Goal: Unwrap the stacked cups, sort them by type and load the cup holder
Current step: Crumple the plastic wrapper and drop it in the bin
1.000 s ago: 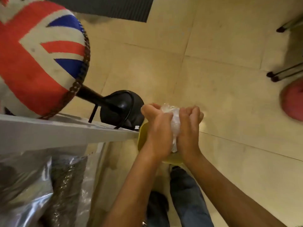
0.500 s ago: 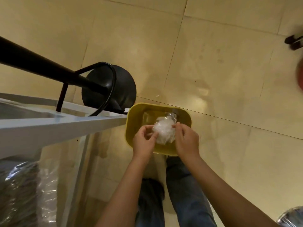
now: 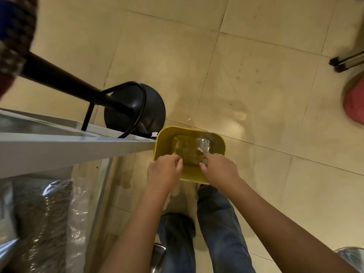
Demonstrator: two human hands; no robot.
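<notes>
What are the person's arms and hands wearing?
Nothing at all. The left hand and the right hand have no gloves, and no rings or watch show. Both forearms are bare as far as the picture reaches, with no sleeves in sight. Lower down, the legs wear blue jeans.

Glossy plastic bin [image 3: 220, 142], crinkly wrap [image 3: 203, 146].

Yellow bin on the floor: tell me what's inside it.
The yellow plastic bin holds crumpled clear plastic wrap on its brownish bottom. The left hand and right hand cover its near edge, hiding anything there.
</notes>
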